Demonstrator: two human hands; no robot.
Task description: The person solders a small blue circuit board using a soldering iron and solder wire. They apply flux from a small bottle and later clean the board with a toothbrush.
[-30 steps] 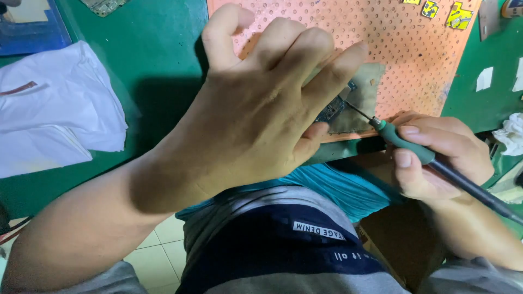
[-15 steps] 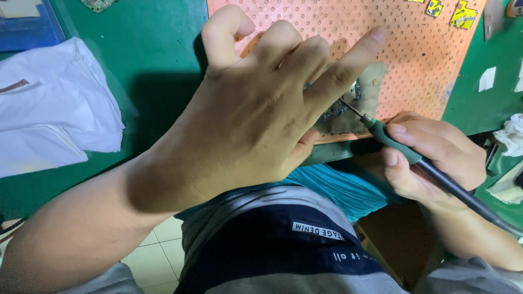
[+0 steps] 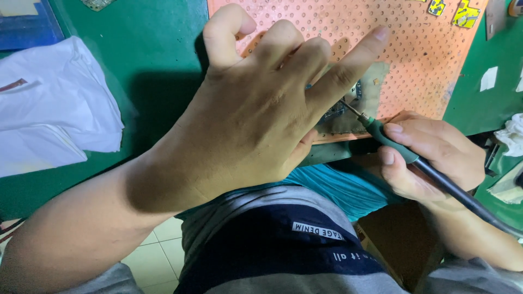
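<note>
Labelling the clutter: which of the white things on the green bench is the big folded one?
The white cloth at far left, lying in folds. The others, at right, are a small paper scrap and a crumpled wad.

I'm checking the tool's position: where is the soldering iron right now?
In the head view the soldering iron is at right, gripped by the right hand, its tip on a small circuit board at the orange perforated mat's near edge.

This is an electronics repair or assembly workshop. A green-matted work surface [image 3: 158, 49] carries an orange perforated soldering pad [image 3: 414, 49], on which a small circuit board [image 3: 340, 106] lies. A green-handled soldering iron with a black cable [image 3: 414, 158] points at the board. Small yellow components [image 3: 466, 13] and white cloths [image 3: 54, 109] lie about.
</note>
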